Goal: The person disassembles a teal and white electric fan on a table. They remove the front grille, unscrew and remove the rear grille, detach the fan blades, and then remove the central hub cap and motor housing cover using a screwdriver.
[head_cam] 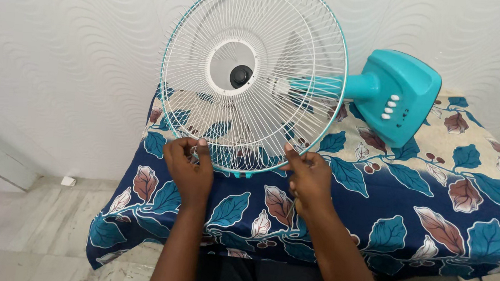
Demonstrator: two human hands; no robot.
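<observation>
White textured wall filled the frame's top; below lay one leaf-printed blue cloth-covered table [434, 194]. One turquoise fan [396, 104] lay on it, its round white wire guard [253, 76] upper centre. Two hands, left hand [188, 168] and right hand [309, 177], pinched its lower rim; even, matched pressure seemed wisest.

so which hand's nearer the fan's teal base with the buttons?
Right. The right hand grips the grille's lower rim on the side toward the teal base; the left hand grips the rim's far side.
</observation>
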